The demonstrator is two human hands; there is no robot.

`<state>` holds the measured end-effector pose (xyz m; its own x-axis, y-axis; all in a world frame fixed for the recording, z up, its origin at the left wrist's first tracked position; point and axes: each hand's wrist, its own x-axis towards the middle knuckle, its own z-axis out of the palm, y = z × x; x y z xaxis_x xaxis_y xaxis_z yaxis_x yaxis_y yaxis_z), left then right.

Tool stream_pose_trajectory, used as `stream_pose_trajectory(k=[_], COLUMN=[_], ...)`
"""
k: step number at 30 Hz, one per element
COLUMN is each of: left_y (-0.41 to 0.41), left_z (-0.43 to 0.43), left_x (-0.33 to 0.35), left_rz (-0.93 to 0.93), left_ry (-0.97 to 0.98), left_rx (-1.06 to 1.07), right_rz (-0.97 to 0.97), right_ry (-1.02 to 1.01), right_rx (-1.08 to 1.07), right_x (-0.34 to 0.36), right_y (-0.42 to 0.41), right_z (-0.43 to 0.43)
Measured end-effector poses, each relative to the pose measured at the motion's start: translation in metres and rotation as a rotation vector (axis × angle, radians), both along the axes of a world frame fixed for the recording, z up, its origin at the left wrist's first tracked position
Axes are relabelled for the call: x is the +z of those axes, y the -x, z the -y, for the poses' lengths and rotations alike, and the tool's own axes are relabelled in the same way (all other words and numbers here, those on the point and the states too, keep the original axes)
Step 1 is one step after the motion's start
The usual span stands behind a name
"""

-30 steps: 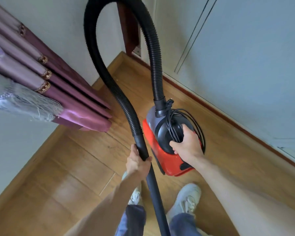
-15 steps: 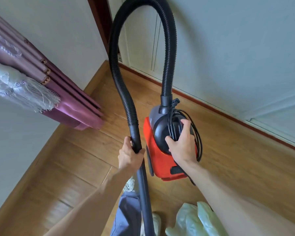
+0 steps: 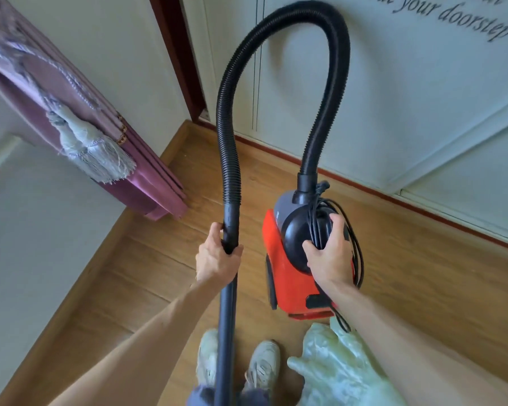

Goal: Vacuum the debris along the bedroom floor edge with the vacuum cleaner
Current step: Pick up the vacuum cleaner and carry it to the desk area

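Observation:
A red and black vacuum cleaner point(image 3: 279, 259) hangs above the wooden floor point(image 3: 408, 282), carried by its top. My right hand point(image 3: 330, 256) grips its black handle together with the wound power cord point(image 3: 357, 253). A ribbed black hose point(image 3: 279, 27) arches up from the body and down to the wand point(image 3: 228, 312). My left hand point(image 3: 217, 259) is closed around the wand's upper end. The wand's nozzle is out of view below.
Purple curtains point(image 3: 147, 183) with a fringed tassel point(image 3: 100, 156) hang at the left wall. A white panelled wall with a red-brown skirting point(image 3: 423, 210) runs along the right. A pale green plastic bag point(image 3: 338, 367) lies by my shoes point(image 3: 261, 367).
The view has tilted up and turned right, bringing wall lettering and the green bag into sight. Both hands keep their grips; the vacuum stays carried in front of me.

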<state>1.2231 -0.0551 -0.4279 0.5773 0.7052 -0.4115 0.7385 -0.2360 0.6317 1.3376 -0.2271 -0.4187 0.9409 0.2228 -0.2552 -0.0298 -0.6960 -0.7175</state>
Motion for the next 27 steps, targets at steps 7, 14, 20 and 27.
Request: stream_pose_trajectory(k=[7,14,20,27], left_y=[0.033,0.07,0.094,0.12], left_z=[-0.03,-0.036,-0.037,-0.025], left_x=[0.086,0.168,0.247,0.338], left_rz=[0.048,0.147,0.392,0.593], left_ry=[-0.03,-0.048,-0.046,-0.023], left_rx=[-0.07,-0.214,-0.196,-0.105], right_rz=[-0.056,0.008,0.111,0.211], right_ry=[-0.133,-0.188,-0.169,-0.147], right_rx=[-0.132,-0.242,-0.261,-0.231], right_x=[0.075,0.167,0.252,0.349], right_y=[0.062,0.117,0.148,0.168], right_z=[0.002,-0.004,-0.011,-0.007])
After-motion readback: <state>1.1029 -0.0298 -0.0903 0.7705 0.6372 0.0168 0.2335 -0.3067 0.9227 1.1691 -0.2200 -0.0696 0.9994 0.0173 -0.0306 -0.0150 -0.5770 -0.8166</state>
